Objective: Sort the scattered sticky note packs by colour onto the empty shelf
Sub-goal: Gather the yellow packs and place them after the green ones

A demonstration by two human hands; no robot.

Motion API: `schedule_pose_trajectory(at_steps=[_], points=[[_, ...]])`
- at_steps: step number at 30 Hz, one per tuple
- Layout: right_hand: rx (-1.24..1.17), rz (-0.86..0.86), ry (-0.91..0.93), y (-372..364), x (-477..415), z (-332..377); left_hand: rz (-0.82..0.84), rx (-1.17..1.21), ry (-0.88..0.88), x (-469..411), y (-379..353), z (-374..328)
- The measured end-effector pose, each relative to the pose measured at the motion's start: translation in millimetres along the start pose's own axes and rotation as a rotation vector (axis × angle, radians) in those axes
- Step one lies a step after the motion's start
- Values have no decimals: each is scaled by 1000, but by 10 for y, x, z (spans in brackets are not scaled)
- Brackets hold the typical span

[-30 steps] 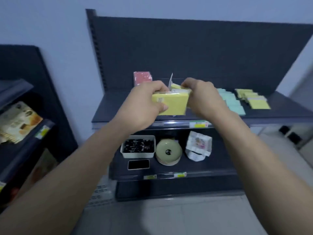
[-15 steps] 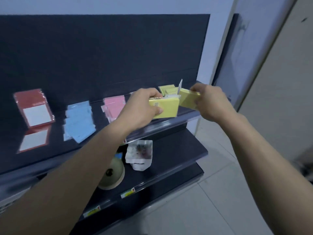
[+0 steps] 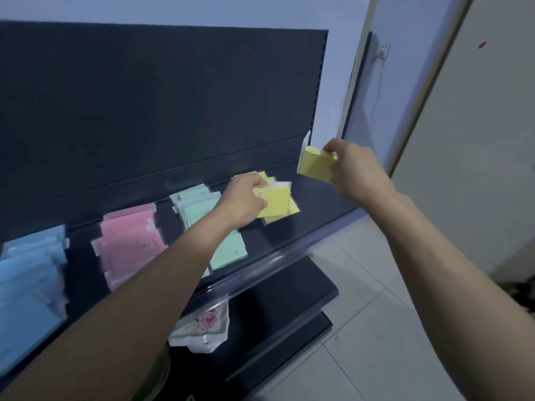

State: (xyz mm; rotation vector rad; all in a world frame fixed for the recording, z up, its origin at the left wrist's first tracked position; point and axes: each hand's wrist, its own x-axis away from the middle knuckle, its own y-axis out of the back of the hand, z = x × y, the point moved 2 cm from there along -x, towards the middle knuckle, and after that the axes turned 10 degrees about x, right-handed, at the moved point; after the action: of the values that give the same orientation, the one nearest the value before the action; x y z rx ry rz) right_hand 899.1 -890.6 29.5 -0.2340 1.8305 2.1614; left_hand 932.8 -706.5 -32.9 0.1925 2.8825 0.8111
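four colour groups lie in a row along the dark shelf (image 3: 278, 244). far left, the blue packs (image 3: 29, 279) are fanned in a pile running from the back panel toward the front edge; blur hides how many. next come the pink packs (image 3: 130, 244), overlapping along the same front-to-back line, count also unclear. then the green packs (image 3: 197, 208), at least three overlapping, with one more showing under the left forearm near the shelf's front lip. right of them is the yellow pile (image 3: 292, 211), two or more packs with corners fanned to the right.

the left hand (image 3: 243, 201) is over that pile, thumb on top and fingers curled beneath, pinching one yellow pack (image 3: 276, 199). it lies almost flat and looks near square, so no clear long axis; its printed edge is at the thumb and its free edge points right.

the right hand (image 3: 356, 172) is raised past the shelf's right end, well apart from the left, fingers curled round a second yellow pack (image 3: 315, 166). this one is tilted, face turned up and left, with a white flap standing at its far end.

on the lower shelf (image 3: 289, 302) lies one floral white packet (image 3: 202, 325).
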Motion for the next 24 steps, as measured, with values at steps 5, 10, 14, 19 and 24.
schedule_pose_trajectory(at_steps=[5, 10, 14, 19, 24], points=[[11, 77, 12, -265, -397, -167, 140, 125, 103, -417, -351, 269], [23, 188, 134, -572, -793, -324, 106, 163, 204, -663, -690, 498], [24, 271, 254, -729, -1057, -452, 3, 127, 214, -811, -886, 567], [38, 392, 410, -927, -1309, -566, -131, -9, 273, -911, -1056, 656], [78, 556, 556, -1202, -1352, -535, -216, -256, 304, -868, -1100, 671]])
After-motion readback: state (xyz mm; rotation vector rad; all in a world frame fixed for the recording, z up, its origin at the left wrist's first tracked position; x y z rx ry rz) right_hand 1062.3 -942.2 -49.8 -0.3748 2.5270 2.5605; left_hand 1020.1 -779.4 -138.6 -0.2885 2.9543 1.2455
